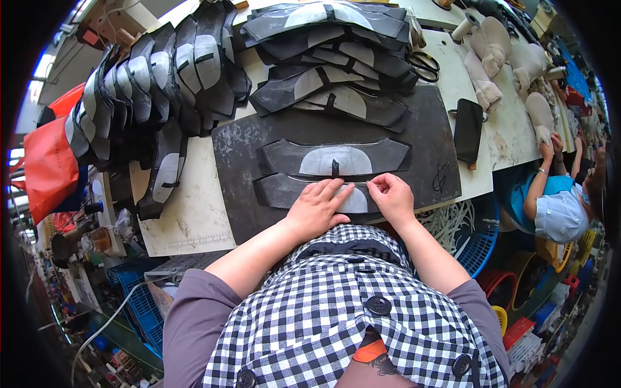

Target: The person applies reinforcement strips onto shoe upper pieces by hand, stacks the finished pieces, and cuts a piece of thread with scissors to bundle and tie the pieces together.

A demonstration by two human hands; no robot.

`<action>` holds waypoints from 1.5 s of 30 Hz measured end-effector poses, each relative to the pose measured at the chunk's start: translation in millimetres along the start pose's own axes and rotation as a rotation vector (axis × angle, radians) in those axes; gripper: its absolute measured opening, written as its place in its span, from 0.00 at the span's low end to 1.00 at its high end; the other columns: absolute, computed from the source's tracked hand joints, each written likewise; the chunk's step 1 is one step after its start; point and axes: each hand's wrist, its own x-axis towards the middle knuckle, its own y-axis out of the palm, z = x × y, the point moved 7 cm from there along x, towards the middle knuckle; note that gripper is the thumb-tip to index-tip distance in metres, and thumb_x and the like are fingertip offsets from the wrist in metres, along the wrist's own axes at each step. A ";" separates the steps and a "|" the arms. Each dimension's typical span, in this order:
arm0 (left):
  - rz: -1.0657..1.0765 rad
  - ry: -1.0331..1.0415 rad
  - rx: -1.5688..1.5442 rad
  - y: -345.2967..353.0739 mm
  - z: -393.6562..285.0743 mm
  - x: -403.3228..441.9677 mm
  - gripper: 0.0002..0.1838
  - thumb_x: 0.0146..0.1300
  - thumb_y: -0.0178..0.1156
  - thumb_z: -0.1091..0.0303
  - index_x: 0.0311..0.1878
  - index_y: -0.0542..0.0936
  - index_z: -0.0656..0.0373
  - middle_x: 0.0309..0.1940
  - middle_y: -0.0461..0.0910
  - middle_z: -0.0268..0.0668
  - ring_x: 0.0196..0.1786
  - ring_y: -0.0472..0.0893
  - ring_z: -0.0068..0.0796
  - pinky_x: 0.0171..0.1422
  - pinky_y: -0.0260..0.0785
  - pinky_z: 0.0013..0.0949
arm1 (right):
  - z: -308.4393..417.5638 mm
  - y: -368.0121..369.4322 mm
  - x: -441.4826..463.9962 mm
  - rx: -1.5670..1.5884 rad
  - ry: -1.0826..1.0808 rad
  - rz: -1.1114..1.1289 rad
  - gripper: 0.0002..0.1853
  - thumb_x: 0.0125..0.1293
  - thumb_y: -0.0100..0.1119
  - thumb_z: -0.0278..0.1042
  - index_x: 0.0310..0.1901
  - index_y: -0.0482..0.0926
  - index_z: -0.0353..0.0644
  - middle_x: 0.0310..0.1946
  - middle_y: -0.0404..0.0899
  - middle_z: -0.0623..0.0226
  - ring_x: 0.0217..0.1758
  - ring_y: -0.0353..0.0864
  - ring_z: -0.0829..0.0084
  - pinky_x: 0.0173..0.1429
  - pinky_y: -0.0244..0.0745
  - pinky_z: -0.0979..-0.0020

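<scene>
Two black curved pieces with pale half-round patches lie on a dark board (433, 139). My left hand (319, 208) rests flat, fingers spread, on the nearer piece (275, 191). Thumb and index finger of my right hand (392, 197) are pinched together at that piece's upper edge; whatever is between them is too small to make out. Just beyond lies the farther piece (333, 158), with a short black strip (335, 168) at the middle of its lower edge, and neither hand holds it.
Similar pieces are stacked (330, 84) beyond the board and heaped (162, 71) at the left. Black-handled scissors (424, 64) and a dark phone (468, 130) lie to the right. A blue basket (480, 239) stands below the table's right edge. A co-worker (556, 200) is at the far right.
</scene>
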 end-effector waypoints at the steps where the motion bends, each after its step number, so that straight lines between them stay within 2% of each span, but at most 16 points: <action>1: 0.003 0.005 0.008 -2.2 -2.1 0.9 0.38 0.62 0.58 0.43 0.71 0.66 0.55 0.64 0.67 0.42 0.66 0.67 0.42 0.70 0.59 0.43 | -2.1 -0.1 -0.4 0.046 -0.013 -0.011 0.09 0.60 0.67 0.40 0.35 0.84 0.43 0.30 0.83 0.67 0.29 0.82 0.71 0.36 0.77 0.70; 8: -0.072 -0.065 0.008 4.5 3.5 -2.8 0.38 0.61 0.59 0.43 0.71 0.66 0.50 0.59 0.68 0.40 0.61 0.69 0.40 0.66 0.62 0.42 | 3.6 -2.1 0.7 0.004 -0.024 -0.007 0.09 0.57 0.68 0.39 0.31 0.82 0.43 0.27 0.82 0.68 0.28 0.82 0.69 0.35 0.76 0.68; 12: 0.109 -0.013 0.142 0.7 -4.4 12.0 0.39 0.58 0.61 0.42 0.71 0.67 0.47 0.50 0.70 0.37 0.53 0.70 0.36 0.60 0.64 0.38 | 12.9 -4.2 1.2 -0.098 0.049 0.043 0.08 0.57 0.66 0.34 0.33 0.77 0.43 0.27 0.81 0.65 0.29 0.82 0.65 0.35 0.76 0.66; 15: 0.195 -0.011 0.210 3.8 -7.2 19.2 0.40 0.56 0.62 0.41 0.72 0.67 0.44 0.43 0.68 0.35 0.49 0.69 0.33 0.57 0.63 0.35 | -15.6 -15.1 8.6 -0.022 0.048 -0.135 0.09 0.57 0.62 0.31 0.36 0.72 0.43 0.27 0.80 0.63 0.31 0.82 0.63 0.35 0.76 0.64; 18: 0.160 -0.004 0.152 2.5 -3.8 15.1 0.42 0.53 0.65 0.43 0.72 0.66 0.43 0.46 0.68 0.35 0.52 0.69 0.34 0.59 0.62 0.38 | -25.6 -51.5 6.9 -0.057 0.024 -0.234 0.10 0.57 0.60 0.28 0.39 0.70 0.43 0.26 0.76 0.64 0.27 0.78 0.60 0.34 0.74 0.61; 22: 0.041 -0.024 0.070 -4.3 1.0 6.7 0.45 0.48 0.70 0.46 0.71 0.66 0.45 0.56 0.69 0.37 0.62 0.68 0.38 0.65 0.59 0.43 | 17.0 -46.0 -9.1 -0.327 -0.382 -0.162 0.22 0.51 0.72 0.34 0.46 0.74 0.45 0.29 0.75 0.67 0.36 0.75 0.63 0.45 0.71 0.61; 23: 0.053 -0.072 0.031 -6.1 4.3 3.7 0.45 0.47 0.72 0.50 0.70 0.67 0.46 0.58 0.69 0.38 0.63 0.68 0.39 0.65 0.60 0.44 | 9.1 -38.6 -9.1 -0.292 -0.271 -0.032 0.24 0.48 0.75 0.36 0.48 0.77 0.45 0.30 0.75 0.67 0.40 0.75 0.63 0.49 0.69 0.61; 26: 0.141 -0.167 -0.085 -26.2 7.9 -3.1 0.46 0.39 0.77 0.62 0.67 0.70 0.48 0.54 0.71 0.39 0.59 0.71 0.40 0.61 0.62 0.46 | 5.0 -27.1 -8.9 0.081 -0.067 0.272 0.12 0.52 0.73 0.33 0.38 0.82 0.45 0.32 0.75 0.68 0.39 0.74 0.66 0.50 0.69 0.65; 28: 0.076 -0.111 -0.037 -43.9 2.7 -3.6 0.46 0.37 0.77 0.63 0.66 0.71 0.47 0.55 0.69 0.38 0.60 0.70 0.40 0.61 0.62 0.46 | 31.6 -49.9 1.3 0.012 -0.444 0.064 0.14 0.57 0.71 0.39 0.41 0.81 0.43 0.40 0.75 0.62 0.49 0.74 0.61 0.56 0.68 0.65; 31: 0.067 -0.069 0.029 -39.8 1.1 0.0 0.46 0.37 0.77 0.63 0.65 0.71 0.46 0.59 0.67 0.38 0.61 0.69 0.40 0.62 0.61 0.46 | 21.9 -52.2 52.0 -0.062 -0.335 -0.211 0.24 0.56 0.71 0.41 0.51 0.77 0.40 0.47 0.76 0.57 0.56 0.73 0.56 0.61 0.68 0.60; 34: 0.110 -0.153 0.018 -18.9 14.8 -2.5 0.44 0.36 0.77 0.61 0.63 0.71 0.46 0.60 0.67 0.35 0.61 0.69 0.38 0.61 0.62 0.45 | 10.5 -33.0 83.3 -0.173 0.020 0.098 0.22 0.52 0.74 0.38 0.46 0.78 0.41 0.44 0.76 0.58 0.51 0.75 0.55 0.57 0.71 0.59; 37: 0.009 -0.190 0.029 -24.7 20.2 -14.9 0.45 0.32 0.78 0.61 0.61 0.72 0.46 0.57 0.69 0.32 0.61 0.69 0.34 0.62 0.59 0.45 | 49.1 -38.6 63.7 -0.327 -0.469 -0.096 0.17 0.53 0.72 0.31 0.42 0.76 0.41 0.38 0.77 0.62 0.45 0.78 0.62 0.52 0.75 0.63; 40: -0.127 -0.222 0.021 -39.5 23.7 -23.4 0.46 0.31 0.78 0.62 0.62 0.71 0.48 0.56 0.69 0.33 0.63 0.68 0.33 0.66 0.53 0.45 | 74.8 -25.2 67.3 0.481 -0.298 0.307 0.12 0.57 0.67 0.23 0.41 0.75 0.40 0.34 0.78 0.67 0.41 0.80 0.69 0.49 0.74 0.70; 41: -0.177 -0.213 0.022 -49.0 23.5 -22.0 0.46 0.32 0.78 0.62 0.62 0.71 0.49 0.56 0.69 0.33 0.63 0.68 0.33 0.67 0.51 0.44 | 102.8 -38.5 65.1 0.482 -0.362 0.297 0.10 0.60 0.63 0.17 0.40 0.74 0.39 0.35 0.78 0.67 0.42 0.78 0.74 0.50 0.72 0.74; 44: -0.355 -0.070 0.099 -91.0 13.1 2.9 0.51 0.25 0.78 0.67 0.63 0.69 0.51 0.54 0.68 0.36 0.60 0.69 0.35 0.65 0.54 0.47 | 140.9 -79.5 91.6 0.456 -0.613 -0.028 0.10 0.61 0.64 0.20 0.40 0.73 0.39 0.34 0.78 0.68 0.41 0.77 0.75 0.50 0.72 0.74; 45: -0.398 -0.020 0.118 -103.8 11.3 16.1 0.53 0.24 0.78 0.68 0.64 0.68 0.50 0.55 0.68 0.37 0.60 0.69 0.35 0.65 0.55 0.47 | 140.2 -91.1 107.4 0.454 -0.575 -0.103 0.10 0.61 0.64 0.21 0.41 0.73 0.38 0.34 0.78 0.68 0.41 0.77 0.76 0.50 0.72 0.74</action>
